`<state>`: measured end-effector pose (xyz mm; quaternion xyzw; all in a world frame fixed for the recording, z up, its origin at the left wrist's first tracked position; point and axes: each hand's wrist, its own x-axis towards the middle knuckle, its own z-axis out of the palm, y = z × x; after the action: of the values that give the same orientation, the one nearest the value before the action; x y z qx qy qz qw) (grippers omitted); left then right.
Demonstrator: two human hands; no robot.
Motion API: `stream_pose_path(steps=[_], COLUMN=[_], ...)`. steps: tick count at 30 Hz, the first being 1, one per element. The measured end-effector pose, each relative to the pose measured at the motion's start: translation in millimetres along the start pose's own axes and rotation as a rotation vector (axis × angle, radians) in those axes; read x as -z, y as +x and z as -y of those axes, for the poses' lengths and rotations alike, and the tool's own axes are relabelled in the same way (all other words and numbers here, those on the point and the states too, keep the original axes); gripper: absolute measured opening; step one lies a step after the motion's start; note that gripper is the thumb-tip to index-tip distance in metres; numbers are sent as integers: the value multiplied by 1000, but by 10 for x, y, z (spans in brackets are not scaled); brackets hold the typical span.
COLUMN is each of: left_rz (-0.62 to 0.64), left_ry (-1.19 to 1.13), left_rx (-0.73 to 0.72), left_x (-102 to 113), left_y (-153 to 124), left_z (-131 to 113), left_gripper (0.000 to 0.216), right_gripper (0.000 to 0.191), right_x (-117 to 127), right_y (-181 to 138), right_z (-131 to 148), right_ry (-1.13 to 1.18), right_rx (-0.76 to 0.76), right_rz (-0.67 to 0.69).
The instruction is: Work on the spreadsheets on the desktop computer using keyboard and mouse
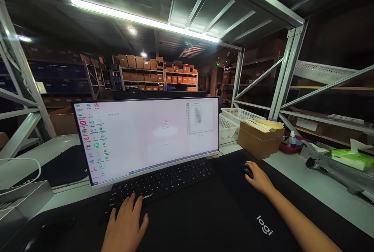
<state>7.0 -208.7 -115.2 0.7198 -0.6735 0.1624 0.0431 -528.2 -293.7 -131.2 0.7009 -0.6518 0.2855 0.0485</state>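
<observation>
Where the left hand (125, 221) lies: on the lower left keys of the keyboard (166, 180), palm down, fingers loosely spread, holding nothing.
Right hand (258, 178): curled over the mouse (247, 171) and holding it, forearm stretched across the mat.
Keyboard: black, set slantwise just in front of the monitor's lower edge, on the mat.
Mouse: dark and mostly hidden under the fingers, right of the keyboard and near the cardboard box.
Mat (210, 213): black with white "logi" lettering; it covers the near part of the counter (315, 182).
Monitor (146, 135): wide and lit, pale background, icons in columns down its left side, a small window at upper right; the text is too small to read.
Cardboard box (258, 139): open, with papers inside, right of the monitor.
Baskets (233, 121): white mesh, behind the box.
Tissue pack (350, 158): green, at far right, a sheet sticking up.
Shelving (152, 74): metal racks of brown cartons across the dim room beyond.
Strip light (140, 20): overhead, lit.
</observation>
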Motion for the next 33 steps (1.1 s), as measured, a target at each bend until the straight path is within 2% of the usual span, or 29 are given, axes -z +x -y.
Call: stream_pose_path(steps=[7,15,19,24,33], left_rz=[-25,-13,-19,-26,-12], left_ry=[-30,0,11,12,21], left_rx=[-13,-14,-18,-18,-17], left_x=[-33,-18,-10,-27,13], left_y=[17,-2,-16,3,-10], left_z=[8,19,15,9,-3], left_gripper=[61,63,62,62,62], right_gripper=[56,53,56,50,57], right_x=[-11,-11,-7,1,21], right_y=[6,4,-3,-4,-14], right_z=[-17,-31,-18,-16,11], right_ry=[-11,-17,-17,-17,3], right_rx=[-3,1,7,-1,-6], right_rz=[21,41,16,15,10])
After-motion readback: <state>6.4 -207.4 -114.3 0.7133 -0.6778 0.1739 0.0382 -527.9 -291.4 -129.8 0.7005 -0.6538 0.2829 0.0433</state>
